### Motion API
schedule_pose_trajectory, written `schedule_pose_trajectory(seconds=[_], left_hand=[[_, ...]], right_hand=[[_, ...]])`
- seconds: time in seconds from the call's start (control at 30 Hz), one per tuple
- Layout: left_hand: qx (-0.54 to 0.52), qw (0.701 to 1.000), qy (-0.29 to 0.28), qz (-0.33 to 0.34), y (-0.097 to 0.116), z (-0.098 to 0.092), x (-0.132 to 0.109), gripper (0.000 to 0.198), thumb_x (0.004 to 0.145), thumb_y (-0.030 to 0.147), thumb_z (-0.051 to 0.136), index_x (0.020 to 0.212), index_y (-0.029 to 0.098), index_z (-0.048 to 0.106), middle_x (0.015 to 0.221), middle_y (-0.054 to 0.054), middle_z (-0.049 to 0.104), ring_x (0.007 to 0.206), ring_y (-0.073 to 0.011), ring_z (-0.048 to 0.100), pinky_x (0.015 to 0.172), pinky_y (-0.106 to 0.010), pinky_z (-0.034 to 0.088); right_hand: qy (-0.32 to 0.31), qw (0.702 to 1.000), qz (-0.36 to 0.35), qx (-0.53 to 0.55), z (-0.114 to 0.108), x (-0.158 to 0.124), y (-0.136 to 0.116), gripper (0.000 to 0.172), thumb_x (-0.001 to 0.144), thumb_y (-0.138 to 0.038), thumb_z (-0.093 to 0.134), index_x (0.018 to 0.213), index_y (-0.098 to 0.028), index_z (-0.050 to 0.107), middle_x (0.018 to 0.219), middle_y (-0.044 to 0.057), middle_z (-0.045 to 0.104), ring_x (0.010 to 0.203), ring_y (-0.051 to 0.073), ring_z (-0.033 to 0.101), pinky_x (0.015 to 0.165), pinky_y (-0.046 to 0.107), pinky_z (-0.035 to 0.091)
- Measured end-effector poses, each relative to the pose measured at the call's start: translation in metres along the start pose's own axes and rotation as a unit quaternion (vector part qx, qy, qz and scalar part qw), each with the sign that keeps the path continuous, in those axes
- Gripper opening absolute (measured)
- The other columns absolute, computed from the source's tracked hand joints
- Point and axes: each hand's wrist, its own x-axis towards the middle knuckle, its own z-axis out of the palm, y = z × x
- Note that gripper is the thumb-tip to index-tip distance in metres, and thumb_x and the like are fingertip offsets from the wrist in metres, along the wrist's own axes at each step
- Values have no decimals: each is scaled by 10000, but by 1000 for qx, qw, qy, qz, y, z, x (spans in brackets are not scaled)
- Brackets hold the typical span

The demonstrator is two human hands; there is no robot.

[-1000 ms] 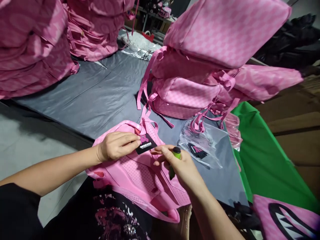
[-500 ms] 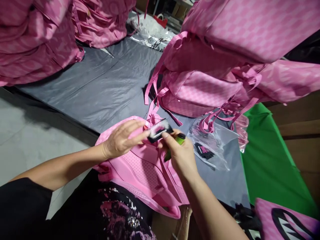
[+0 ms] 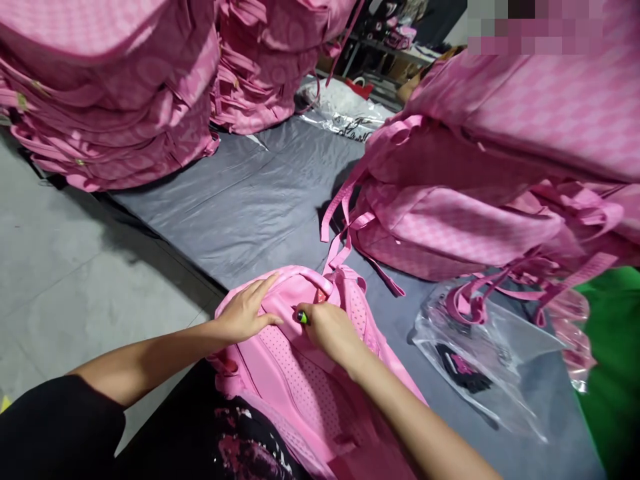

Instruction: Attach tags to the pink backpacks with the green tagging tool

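Observation:
A pink backpack [image 3: 305,373] lies before me with its padded, perforated back panel upward. My left hand [image 3: 249,312] rests on the panel near its top edge, fingers stretched out and thumb apart. Beside it, my right hand [image 3: 333,333] is closed around a green-and-black handled tool [image 3: 303,317], whose handle end points left. The tool's other end is hidden in the fist. A small reddish piece [image 3: 321,295] shows just above my right hand, near the top of the bag.
Stacked pink backpacks stand at the left [image 3: 165,127] and behind. More pink bags [image 3: 465,220] with hanging straps are at the right. A clear plastic bag with black-and-pink patches [image 3: 463,370] lies on the grey-covered table [image 3: 215,200]. Green material [image 3: 615,353] is at far right.
The small black rectangular piece held between my hands is out of sight. My right hand has lowered onto the backpack with the tool; my left hand now lies on the panel. The view has shifted.

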Motion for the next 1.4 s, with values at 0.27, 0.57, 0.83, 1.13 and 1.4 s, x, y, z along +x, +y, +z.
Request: schedule_pose_trajectory(seconds=[0.27,0.57,0.83,1.13,1.4], left_hand=[[-20,999,-47,-18,1,-5,-3,956,830,414,755,1587,265,191,1593,-105,380,1477,-240,376,1209,-421,374],[-38,998,-46,6,-3,-10,-2,902,837,371,748,1574,262,239,1597,-86,381,1472,-230,385,1225,-396,346],[-86,990,-44,-100,-8,-13,-5,752,833,410,717,1492,208,415,1512,-82,508,1402,-255,486,1174,-398,403],[-87,994,-29,-66,-13,-8,-4,642,830,372,710,1415,215,496,1369,-82,634,1279,-258,594,1102,-414,457],[-108,992,-30,-54,-13,-7,-3,646,826,360,727,1418,234,503,1369,-89,635,1279,-261,594,1119,-417,444]], right_hand=[[-5,1000,20,17,6,-6,2,231,884,-74,501,882,-189,701,898,67,739,822,198,690,631,269,304],[0,999,3,38,7,-6,1,194,892,-87,534,913,-174,706,919,74,747,884,213,701,688,262,378],[97,988,0,122,1,4,-9,230,936,-209,610,1149,-210,698,1032,73,763,921,202,710,761,256,457],[60,968,-24,241,3,39,-16,219,799,-26,573,878,-141,742,844,53,750,769,151,653,667,225,417],[58,985,-21,159,-4,38,-16,171,847,-95,574,865,-149,736,844,74,751,769,170,665,647,241,384]])
